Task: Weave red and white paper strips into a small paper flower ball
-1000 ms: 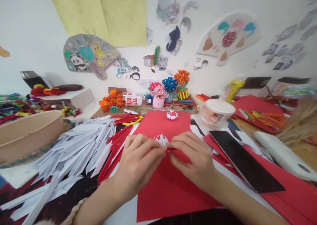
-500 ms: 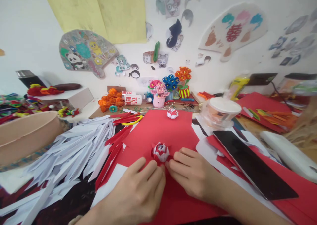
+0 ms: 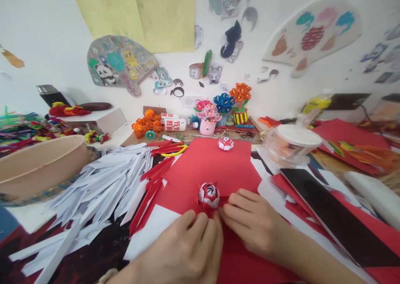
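Left hand and right hand met at the near edge of a small paper flower, fingertips of both pinched onto its red lower petals; the palms faced down and the knuckles of each hand were bent. The flower, woven of red and white folded strips, sat upright on a large red sheet just beyond the fingertips, between the two hands. Whether its base rested on the sheet or was lifted slightly could not be told.

Farther up the same sheet, near its far edge, lay a second red-and-white flower, well apart from the hands. To the left of the sheet lay a fan of red strips, then a broad heap of white strips, with a yellow loop at the heap's far end. A tan round box stood at the far left.

To the right of the sheet lay a black tablet, screen up and dark, over loose red and white papers. Beyond it stood a clear tub with a white lid.

Along the wall stood a glue bottle on its side, a cluster of orange paper flowers beside it, and three small flower pots. Paper fans and cut-out figures hung on the wall above.
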Demonstrator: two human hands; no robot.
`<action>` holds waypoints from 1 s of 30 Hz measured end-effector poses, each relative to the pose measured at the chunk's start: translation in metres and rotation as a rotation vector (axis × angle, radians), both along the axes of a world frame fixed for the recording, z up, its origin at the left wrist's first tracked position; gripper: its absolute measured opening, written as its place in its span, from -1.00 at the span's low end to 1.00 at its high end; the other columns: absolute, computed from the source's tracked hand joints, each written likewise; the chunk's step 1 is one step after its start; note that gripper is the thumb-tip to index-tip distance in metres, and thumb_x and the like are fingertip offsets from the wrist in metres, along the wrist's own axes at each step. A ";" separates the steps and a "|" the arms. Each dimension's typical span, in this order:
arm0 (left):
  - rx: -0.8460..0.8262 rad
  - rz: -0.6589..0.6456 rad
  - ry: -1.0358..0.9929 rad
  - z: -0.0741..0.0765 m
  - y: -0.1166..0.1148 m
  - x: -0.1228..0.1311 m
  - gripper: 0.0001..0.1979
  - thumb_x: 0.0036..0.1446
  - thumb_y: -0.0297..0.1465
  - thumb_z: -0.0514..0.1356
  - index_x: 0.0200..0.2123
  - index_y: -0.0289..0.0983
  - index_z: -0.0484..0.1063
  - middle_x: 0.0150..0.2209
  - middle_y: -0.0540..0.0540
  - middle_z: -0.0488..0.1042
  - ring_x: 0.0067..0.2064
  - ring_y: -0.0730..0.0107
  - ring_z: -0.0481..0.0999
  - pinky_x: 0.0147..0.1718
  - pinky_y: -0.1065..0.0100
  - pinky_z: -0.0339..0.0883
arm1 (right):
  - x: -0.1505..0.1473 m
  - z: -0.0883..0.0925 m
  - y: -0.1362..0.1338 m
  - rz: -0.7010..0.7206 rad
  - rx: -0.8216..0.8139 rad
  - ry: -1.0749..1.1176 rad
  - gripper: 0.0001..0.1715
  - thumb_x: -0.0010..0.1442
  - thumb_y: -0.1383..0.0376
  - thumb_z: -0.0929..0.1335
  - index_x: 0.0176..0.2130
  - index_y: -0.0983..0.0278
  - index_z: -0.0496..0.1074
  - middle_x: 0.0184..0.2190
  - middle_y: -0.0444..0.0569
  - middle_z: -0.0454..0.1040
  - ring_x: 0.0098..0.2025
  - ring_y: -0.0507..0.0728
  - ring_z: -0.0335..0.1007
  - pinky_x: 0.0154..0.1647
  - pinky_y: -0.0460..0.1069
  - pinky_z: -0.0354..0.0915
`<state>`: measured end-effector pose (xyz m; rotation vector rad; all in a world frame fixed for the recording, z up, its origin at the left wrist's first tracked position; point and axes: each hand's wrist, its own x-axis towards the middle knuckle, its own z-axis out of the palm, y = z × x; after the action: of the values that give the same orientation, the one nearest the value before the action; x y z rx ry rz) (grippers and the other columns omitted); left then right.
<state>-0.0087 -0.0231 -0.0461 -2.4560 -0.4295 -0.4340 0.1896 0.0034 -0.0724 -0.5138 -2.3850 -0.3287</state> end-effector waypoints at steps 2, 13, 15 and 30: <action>0.003 0.003 0.022 0.000 0.000 0.000 -0.74 0.09 -0.64 0.04 -0.25 -0.52 0.51 -0.54 -0.11 0.41 -0.61 0.35 0.33 -0.69 0.31 0.11 | 0.000 0.000 0.000 0.003 0.000 -0.008 -0.45 0.36 0.53 0.13 -0.57 0.30 0.39 -0.54 -0.02 0.44 -0.49 0.10 0.15 -0.42 0.05 0.05; -0.006 0.058 -0.158 0.004 0.002 0.000 -0.69 0.19 -0.67 -0.08 -0.20 -0.54 0.46 -0.54 -0.08 0.43 -0.59 0.35 0.39 -0.62 0.28 0.10 | 0.000 0.008 -0.001 -0.071 0.029 0.071 -0.49 0.35 0.54 0.12 -0.46 0.32 0.48 -0.44 0.03 0.54 -0.42 0.12 0.23 -0.37 0.07 0.09; -0.018 0.054 -0.177 0.001 0.004 0.000 -0.70 0.20 -0.66 -0.07 -0.23 -0.52 0.46 -0.54 -0.09 0.42 -0.59 0.34 0.37 -0.62 0.28 0.07 | 0.000 0.009 -0.002 -0.083 0.026 0.076 -0.50 0.35 0.54 0.13 -0.45 0.33 0.49 -0.44 0.03 0.55 -0.42 0.12 0.23 -0.37 0.07 0.10; -0.511 0.295 -0.488 0.013 0.034 -0.019 -0.80 0.28 -0.48 0.12 -0.04 -0.23 0.40 -0.09 -0.12 0.47 -0.14 0.21 0.39 -0.21 0.23 0.21 | 0.008 0.007 0.010 -0.255 -0.193 0.189 -0.65 0.17 0.63 0.24 -0.41 0.33 0.50 -0.40 0.01 0.54 -0.35 0.17 0.20 -0.35 0.05 0.14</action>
<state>-0.0273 0.0105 -0.0327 -2.6813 -1.2176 -0.8876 0.1974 0.0137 -0.0651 -0.9020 -2.1803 -0.1535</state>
